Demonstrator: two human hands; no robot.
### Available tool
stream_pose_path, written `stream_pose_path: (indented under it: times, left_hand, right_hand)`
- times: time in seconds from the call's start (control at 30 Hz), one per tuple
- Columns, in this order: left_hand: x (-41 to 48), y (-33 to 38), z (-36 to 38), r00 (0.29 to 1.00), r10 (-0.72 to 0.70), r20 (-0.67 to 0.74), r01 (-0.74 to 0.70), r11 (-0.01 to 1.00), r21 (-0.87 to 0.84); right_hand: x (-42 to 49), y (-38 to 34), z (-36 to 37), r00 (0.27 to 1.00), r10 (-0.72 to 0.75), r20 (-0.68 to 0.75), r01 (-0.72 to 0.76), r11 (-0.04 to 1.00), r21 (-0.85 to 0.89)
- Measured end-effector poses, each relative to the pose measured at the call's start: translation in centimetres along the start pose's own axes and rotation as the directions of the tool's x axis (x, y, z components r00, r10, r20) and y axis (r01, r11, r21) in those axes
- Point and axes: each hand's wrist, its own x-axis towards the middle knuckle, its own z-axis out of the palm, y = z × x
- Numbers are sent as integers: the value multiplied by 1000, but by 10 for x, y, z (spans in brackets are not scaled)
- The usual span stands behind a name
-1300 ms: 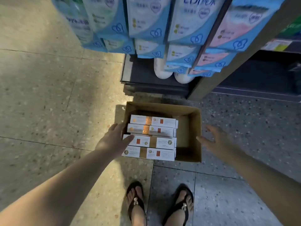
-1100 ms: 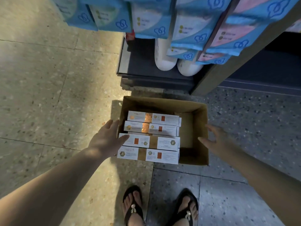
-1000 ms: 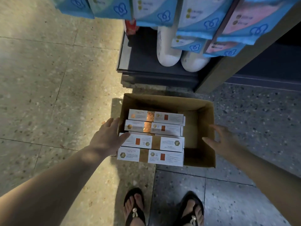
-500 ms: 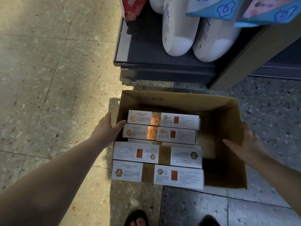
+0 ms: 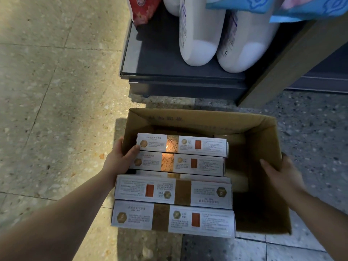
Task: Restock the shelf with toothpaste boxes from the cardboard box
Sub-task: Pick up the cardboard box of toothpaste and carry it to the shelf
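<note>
An open brown cardboard box [image 5: 263, 129] stands on the floor in front of the shelf. Several long white toothpaste boxes [image 5: 180, 145] with gold bands fill its left part, stacked in rows; the right part is dark and bare. My left hand [image 5: 120, 160] grips the box's left wall, thumb inside against the toothpaste boxes, fingers outside. My right hand [image 5: 280, 173] grips the right wall, thumb inside and fingers over the rim outside.
The dark bottom shelf [image 5: 156, 59] lies just beyond the box, holding two big white bottles [image 5: 197, 34] and a red packet [image 5: 143, 8]. Blue packs [image 5: 263, 4] hang above. A wooden shelf post [image 5: 282, 61] slants at the right. Speckled floor tiles [image 5: 56, 91] spread to the left.
The view has dropped closer to the box. Both hands moved from hovering at its sides to gripping its left and right walls.
</note>
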Motion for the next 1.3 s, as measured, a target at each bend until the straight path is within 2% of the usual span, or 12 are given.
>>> stream_pose_path:
  times: [0.27,0.47,0.63,0.97,1.17,1.3]
  left_hand:
    - [-4,1,5,999,4,46,5,981,-196]
    - [-14,14,6,995,60,81,-39,971,-235]
    - [-43,29,-8,994,53,93,-30,972,-232]
    - [-171,106,-74,980,97,171,-46,960,-278]
    - [-260,176,-108,982,121,144,-96,981,-168]
    - [-313,225,-129,967,211,144,-199,975,-98]
  right_hand:
    - [2,5,7,998,-30,-52,30,1000,-9]
    - [-7,10,2,997,8,-76,-7,1000,7]
    - [-31,5,-22,997,33,-73,-32,999,18]
    - [-146,-10,-147,993,64,-100,-63,998,12]
    - [-228,-20,-244,988,99,-119,-93,994,54]
    - [-278,-24,-306,978,117,-171,-100,990,104]
